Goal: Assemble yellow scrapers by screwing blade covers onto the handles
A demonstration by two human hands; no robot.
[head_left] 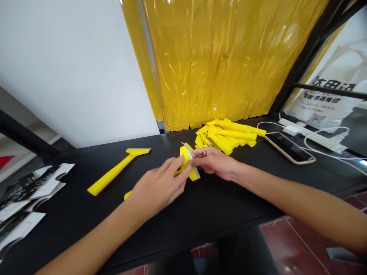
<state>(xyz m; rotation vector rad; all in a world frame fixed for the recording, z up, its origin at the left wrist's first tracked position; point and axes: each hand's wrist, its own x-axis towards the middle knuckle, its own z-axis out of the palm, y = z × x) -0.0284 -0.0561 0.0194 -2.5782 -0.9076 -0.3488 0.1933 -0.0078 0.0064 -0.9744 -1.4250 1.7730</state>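
My left hand (pixel 160 185) is closed around a yellow scraper (pixel 185 156), its wide head turned toward my right hand. A pale metal strip runs along the edge of that head. The rear end of its handle shows past my left wrist; the palm hides the rest. My right hand (pixel 216 162) is pinched at the head's right side, with a thin metal piece (pixel 196 154) at its fingertips, too small to name exactly. To the left lies another yellow scraper (pixel 119 170), head pointing away. Behind my right hand is a pile of yellow scrapers (pixel 229 133).
The black tabletop (pixel 223 206) carries a phone (pixel 289 147) at right, beside a white power strip (pixel 315 135) with cables. Printed cardboard sleeves (pixel 43 187) are stacked at left. Yellow plastic strips (pixel 212 68) hang behind. A white bag (pixel 323 88) stands beyond the black frame.
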